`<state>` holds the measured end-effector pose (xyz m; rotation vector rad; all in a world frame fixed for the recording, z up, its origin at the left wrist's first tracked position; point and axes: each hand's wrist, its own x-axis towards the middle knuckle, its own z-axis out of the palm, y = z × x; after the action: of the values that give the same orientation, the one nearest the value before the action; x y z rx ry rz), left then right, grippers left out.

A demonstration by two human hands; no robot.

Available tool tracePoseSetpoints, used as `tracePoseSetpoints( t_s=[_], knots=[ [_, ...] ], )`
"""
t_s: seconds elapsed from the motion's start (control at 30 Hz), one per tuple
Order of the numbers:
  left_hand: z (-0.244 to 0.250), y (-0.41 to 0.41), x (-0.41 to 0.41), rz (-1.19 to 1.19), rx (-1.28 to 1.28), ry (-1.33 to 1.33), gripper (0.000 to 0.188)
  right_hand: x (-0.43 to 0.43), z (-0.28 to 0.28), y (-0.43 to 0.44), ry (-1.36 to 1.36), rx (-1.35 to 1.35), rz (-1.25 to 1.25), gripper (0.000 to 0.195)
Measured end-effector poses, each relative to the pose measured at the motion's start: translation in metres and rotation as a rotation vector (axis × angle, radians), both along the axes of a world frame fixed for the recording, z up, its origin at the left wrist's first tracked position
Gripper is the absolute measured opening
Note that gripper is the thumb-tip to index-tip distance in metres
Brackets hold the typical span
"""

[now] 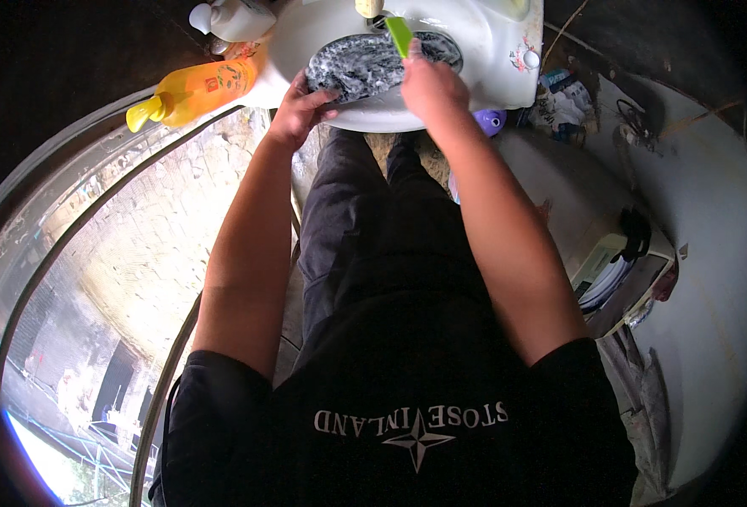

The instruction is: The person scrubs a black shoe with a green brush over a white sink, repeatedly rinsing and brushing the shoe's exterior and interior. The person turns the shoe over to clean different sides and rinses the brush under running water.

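Observation:
A dark, elongated oval object (354, 66), possibly a shoe sole, is streaked with white foam and lies tilted over the white ceramic washbasin (348, 120). My left hand (300, 111) grips its left end, with the thumb on top. In my right hand (433, 85) is a green-handled tool (400, 37), probably a brush; its working end cannot be made out. This hand is above the right part of the dark object. Behind the object, part of the drain and a pale fitting (369, 7) show at the basin's back.
An orange bottle with a yellow cap (205, 92) lies at the basin's left edge, near a white bottle (240, 20). Crumpled packaging (563, 104) is to the right of the basin. A purple object (490, 121) sits below its right rim. Window glass stands at the left.

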<state>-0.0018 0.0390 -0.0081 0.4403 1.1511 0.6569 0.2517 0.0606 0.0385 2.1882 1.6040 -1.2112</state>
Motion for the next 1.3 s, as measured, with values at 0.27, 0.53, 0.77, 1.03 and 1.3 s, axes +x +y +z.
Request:
tracePoseSetpoints(
  t_s=[0.27,0.53,0.77,1.03,1.3],
  knots=[
    [-0.001,0.004,-0.005,-0.038,-0.020,-0.069,0.063,-0.043,0.007,-0.010,-0.038,0.278,0.184,0.053],
    [-0.007,0.004,-0.016,0.116,-0.174,-0.340,0.054,-0.035,0.028,-0.048,0.060,0.118,0.174,0.062],
    [-0.015,0.008,-0.013,0.158,-0.257,-0.240,0.051,-0.032,0.033,-0.055,0.050,0.180,0.306,0.070],
    [-0.004,0.009,0.001,0.275,-0.307,-0.239,0.038,-0.024,0.032,-0.063,0.015,0.268,0.303,0.066],
    [-0.013,0.008,-0.002,0.212,-0.296,-0.187,0.050,-0.008,0.032,-0.070,-0.052,0.188,0.263,0.061]
  ],
)
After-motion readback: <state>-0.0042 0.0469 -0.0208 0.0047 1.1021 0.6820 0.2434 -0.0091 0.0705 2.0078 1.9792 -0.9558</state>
